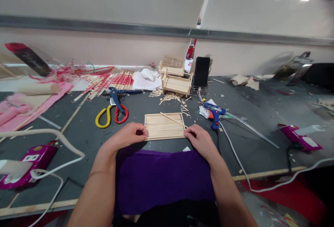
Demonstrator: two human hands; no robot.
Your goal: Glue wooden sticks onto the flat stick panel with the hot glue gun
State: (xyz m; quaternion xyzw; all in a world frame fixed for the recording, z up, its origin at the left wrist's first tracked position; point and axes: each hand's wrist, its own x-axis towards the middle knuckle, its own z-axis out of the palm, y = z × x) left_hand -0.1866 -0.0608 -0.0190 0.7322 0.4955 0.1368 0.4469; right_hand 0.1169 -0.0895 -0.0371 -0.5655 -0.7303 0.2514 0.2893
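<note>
A flat rectangular panel of thin wooden sticks (164, 129) lies on the dark table in front of me. My left hand (133, 133) pinches its left edge near the lower corner. At the lower right corner, my right hand (199, 137) has thumb and fingers closed on the edge. One loose wooden stick (172, 118) rests slantwise across the panel, its lower end beside my right fingers; whether they touch it I cannot tell. A purple cloth (164, 178) is between my forearms, just below the panel.
Scissors with yellow and red handles (112, 110) lie left of the panel. A blue glue gun (215, 114) is on the right. Behind stand small stick-built models (177, 81) and a phone (201, 72). Purple power strips (32, 161) with white cables flank the workspace.
</note>
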